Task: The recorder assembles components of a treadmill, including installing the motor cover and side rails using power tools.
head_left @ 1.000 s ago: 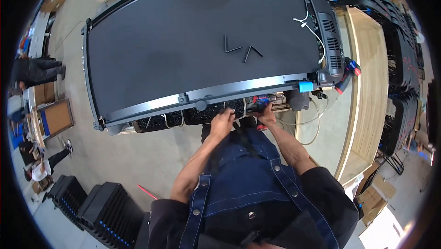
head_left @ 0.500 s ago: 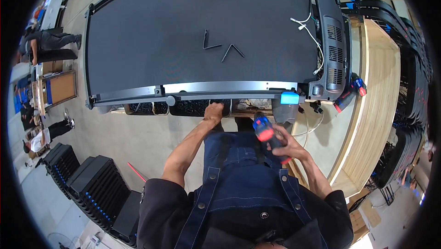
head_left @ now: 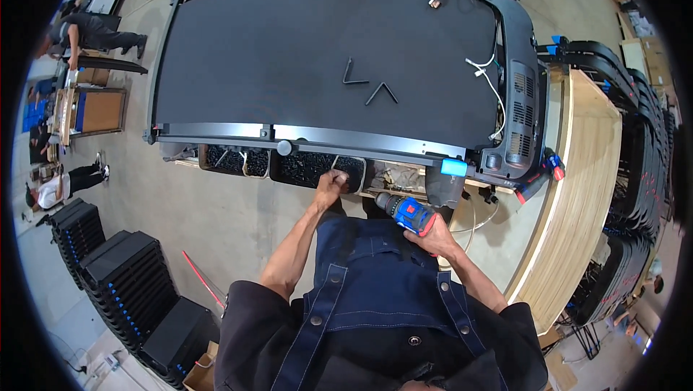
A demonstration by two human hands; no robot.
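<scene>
My right hand point(head_left: 433, 235) grips a blue and red cordless drill point(head_left: 408, 212) by its handle, its chuck pointing left and slightly away from me. My left hand point(head_left: 333, 186) is at the near edge of a black bin point(head_left: 303, 168) full of small dark fasteners. Its fingers are pinched together; what they hold, if anything, is too small to name. Just beyond both hands stands a treadmill with a wide black belt point(head_left: 274, 59). Two black L-shaped pieces, one point(head_left: 354, 73) and another point(head_left: 382, 93), lie on the belt.
More dark fasteners fill a second bin point(head_left: 229, 160) to the left. White cables point(head_left: 491, 86) hang by the treadmill's motor cover point(head_left: 521, 102). Another drill point(head_left: 553, 166) rests by a wooden crate point(head_left: 577, 196) on the right. Black panels point(head_left: 137, 275) are stacked left. People stand far left.
The drill has swung from pointing away from me to pointing left toward my left hand. My left hand stays over the bin, now nearer its front edge. The whole view has shifted slightly.
</scene>
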